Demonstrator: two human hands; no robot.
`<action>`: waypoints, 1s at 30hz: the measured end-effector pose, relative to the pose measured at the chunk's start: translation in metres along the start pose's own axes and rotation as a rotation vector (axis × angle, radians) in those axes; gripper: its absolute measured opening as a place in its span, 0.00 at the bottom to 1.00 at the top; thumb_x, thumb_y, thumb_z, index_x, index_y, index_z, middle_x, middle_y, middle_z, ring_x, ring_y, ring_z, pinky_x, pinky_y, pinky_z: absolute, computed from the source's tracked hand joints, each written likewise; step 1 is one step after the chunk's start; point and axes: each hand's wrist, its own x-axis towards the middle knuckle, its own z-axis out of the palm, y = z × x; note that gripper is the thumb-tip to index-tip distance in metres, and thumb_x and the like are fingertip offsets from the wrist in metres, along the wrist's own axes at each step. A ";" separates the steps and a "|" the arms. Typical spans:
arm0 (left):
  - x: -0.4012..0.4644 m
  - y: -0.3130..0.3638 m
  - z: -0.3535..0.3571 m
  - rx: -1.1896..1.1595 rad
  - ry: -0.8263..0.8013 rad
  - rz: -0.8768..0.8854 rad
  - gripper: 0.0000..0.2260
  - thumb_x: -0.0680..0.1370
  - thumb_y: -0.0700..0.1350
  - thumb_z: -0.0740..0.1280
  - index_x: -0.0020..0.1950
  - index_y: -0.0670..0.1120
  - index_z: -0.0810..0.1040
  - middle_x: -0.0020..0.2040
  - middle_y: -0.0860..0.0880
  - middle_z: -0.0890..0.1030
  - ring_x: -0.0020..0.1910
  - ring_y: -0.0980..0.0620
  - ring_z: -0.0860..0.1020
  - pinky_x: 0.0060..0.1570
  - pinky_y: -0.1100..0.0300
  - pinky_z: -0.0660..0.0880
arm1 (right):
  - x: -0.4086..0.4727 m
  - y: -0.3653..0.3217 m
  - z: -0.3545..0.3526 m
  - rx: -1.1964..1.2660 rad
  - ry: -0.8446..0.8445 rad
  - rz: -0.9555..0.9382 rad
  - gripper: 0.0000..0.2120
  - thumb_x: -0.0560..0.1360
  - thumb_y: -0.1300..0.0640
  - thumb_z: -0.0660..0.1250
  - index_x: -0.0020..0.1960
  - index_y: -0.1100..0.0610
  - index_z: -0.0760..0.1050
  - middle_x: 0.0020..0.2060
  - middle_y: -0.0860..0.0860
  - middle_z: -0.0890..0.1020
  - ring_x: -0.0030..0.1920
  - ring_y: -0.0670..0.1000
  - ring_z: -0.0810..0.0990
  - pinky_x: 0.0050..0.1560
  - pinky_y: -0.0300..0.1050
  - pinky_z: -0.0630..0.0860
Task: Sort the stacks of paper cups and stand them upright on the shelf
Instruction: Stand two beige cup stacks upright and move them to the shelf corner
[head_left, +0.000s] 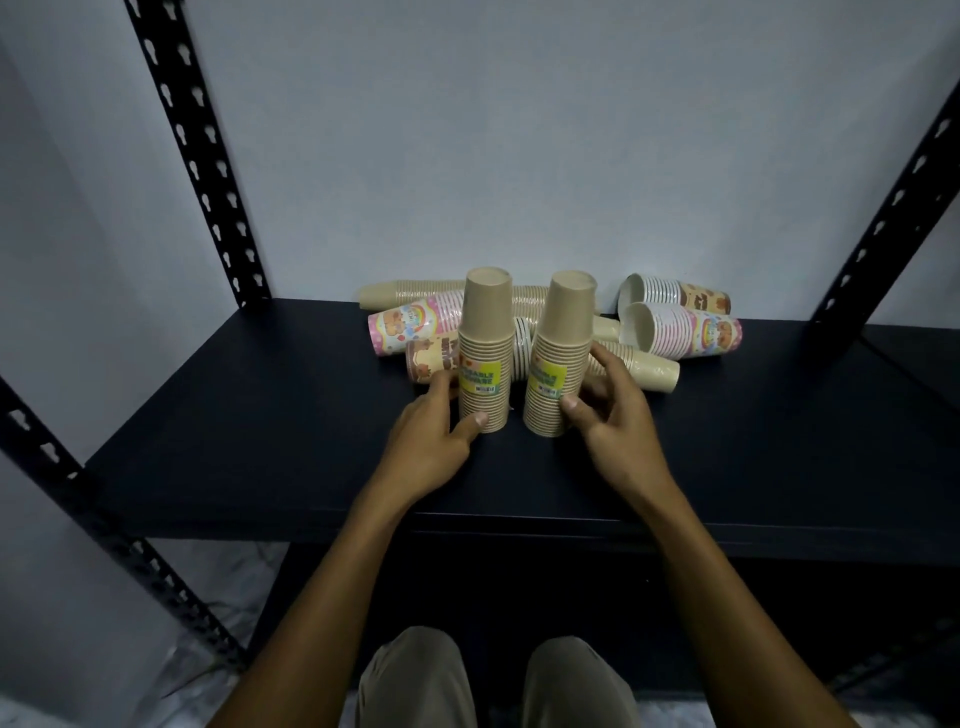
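Observation:
Two tan stacks of paper cups stand upside down, side by side, on the dark shelf (260, 426). My left hand (431, 436) grips the left tan stack (485, 338) near its base, thumb in front. My right hand (613, 421) grips the right tan stack (563, 343) the same way. Both stacks carry a yellow-green label. Behind them lie more stacks on their sides: a pink printed stack (410, 325), a brown printed stack (428, 358), a tan stack (415, 293), another tan stack (644, 364), and at the right a pink stack (685, 332) and a brown stack (675, 293).
Black perforated uprights rise at the back left (202, 161), the back right (893, 208) and the front left (62, 467). A pale wall closes the shelf's back. My knees (493, 680) show below the shelf's front edge (519, 530).

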 end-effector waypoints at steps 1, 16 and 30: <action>0.000 -0.001 0.000 0.008 0.006 0.002 0.24 0.78 0.49 0.66 0.72 0.50 0.64 0.70 0.51 0.73 0.70 0.51 0.69 0.68 0.47 0.68 | 0.000 0.000 0.000 -0.004 -0.019 -0.005 0.27 0.77 0.68 0.64 0.73 0.51 0.65 0.66 0.48 0.77 0.67 0.43 0.74 0.66 0.44 0.73; -0.002 0.005 -0.001 0.015 0.053 0.012 0.23 0.76 0.52 0.69 0.68 0.49 0.68 0.67 0.52 0.76 0.67 0.53 0.73 0.64 0.53 0.71 | 0.002 -0.002 0.003 -0.055 -0.047 0.000 0.24 0.76 0.60 0.70 0.71 0.53 0.69 0.59 0.46 0.80 0.59 0.43 0.79 0.60 0.44 0.77; -0.004 0.003 -0.003 -0.049 0.033 0.060 0.25 0.77 0.49 0.69 0.72 0.50 0.67 0.68 0.54 0.75 0.69 0.59 0.70 0.63 0.64 0.66 | 0.003 0.006 0.003 -0.116 -0.027 -0.019 0.26 0.75 0.61 0.71 0.71 0.54 0.70 0.59 0.47 0.81 0.60 0.43 0.79 0.59 0.45 0.78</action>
